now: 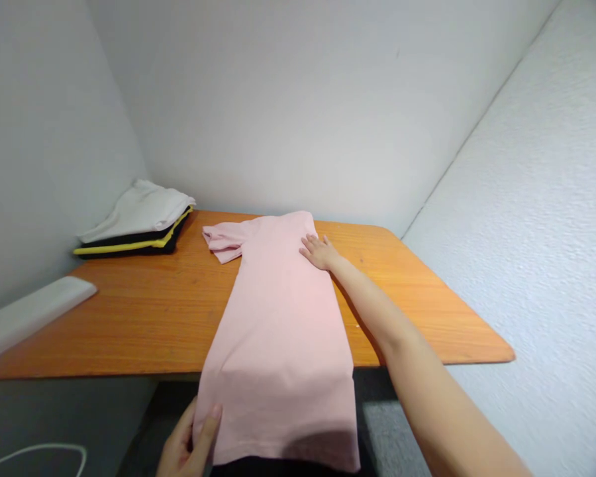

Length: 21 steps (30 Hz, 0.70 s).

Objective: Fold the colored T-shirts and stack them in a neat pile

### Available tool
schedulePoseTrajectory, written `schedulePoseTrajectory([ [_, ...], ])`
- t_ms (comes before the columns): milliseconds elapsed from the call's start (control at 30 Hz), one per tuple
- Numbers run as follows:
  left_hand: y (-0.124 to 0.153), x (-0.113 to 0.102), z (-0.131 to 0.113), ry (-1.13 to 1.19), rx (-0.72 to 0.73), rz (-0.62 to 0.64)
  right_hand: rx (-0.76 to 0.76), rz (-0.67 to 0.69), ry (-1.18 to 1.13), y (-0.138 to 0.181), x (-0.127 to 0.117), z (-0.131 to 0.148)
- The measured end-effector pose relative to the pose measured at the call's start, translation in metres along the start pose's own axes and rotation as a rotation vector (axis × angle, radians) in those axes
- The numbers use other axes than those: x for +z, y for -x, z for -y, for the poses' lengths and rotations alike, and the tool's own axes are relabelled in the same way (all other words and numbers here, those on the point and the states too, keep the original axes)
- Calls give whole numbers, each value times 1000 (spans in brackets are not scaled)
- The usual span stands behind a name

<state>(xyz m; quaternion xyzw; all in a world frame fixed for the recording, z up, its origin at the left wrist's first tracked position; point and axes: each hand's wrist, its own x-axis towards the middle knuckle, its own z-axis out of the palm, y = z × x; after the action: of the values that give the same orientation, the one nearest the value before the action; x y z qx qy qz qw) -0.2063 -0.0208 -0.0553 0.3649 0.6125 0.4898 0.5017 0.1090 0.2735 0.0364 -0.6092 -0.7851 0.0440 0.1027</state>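
Note:
A pink T-shirt lies lengthwise on the wooden table, its lower part hanging over the front edge toward me. One sleeve sticks out to the left; on the right side no sleeve shows. My right hand rests flat on the shirt's upper right edge, fingers spread. At the lower left, my left hand pinches the shirt's side near the hem, thumb on top and the other fingers underneath, partly hidden by the cloth.
On the wooden table, a stack of folded clothes in white, black and yellow stands at the back left. A long white object lies along the left side. Walls border the back and both sides. A white cable shows at lower left.

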Motion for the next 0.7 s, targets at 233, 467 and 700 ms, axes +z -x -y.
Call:
schedulePoseTrajectory([
  [233,10,5,18,31,-19,49,-21,-149,-328,118,-67,36],
  [467,10,-2,27,21,-47,97,307,102,-711,313,-62,53],
  [700,25,-6,13,64,-86,76,371,-208,-996,322,43,87],
])
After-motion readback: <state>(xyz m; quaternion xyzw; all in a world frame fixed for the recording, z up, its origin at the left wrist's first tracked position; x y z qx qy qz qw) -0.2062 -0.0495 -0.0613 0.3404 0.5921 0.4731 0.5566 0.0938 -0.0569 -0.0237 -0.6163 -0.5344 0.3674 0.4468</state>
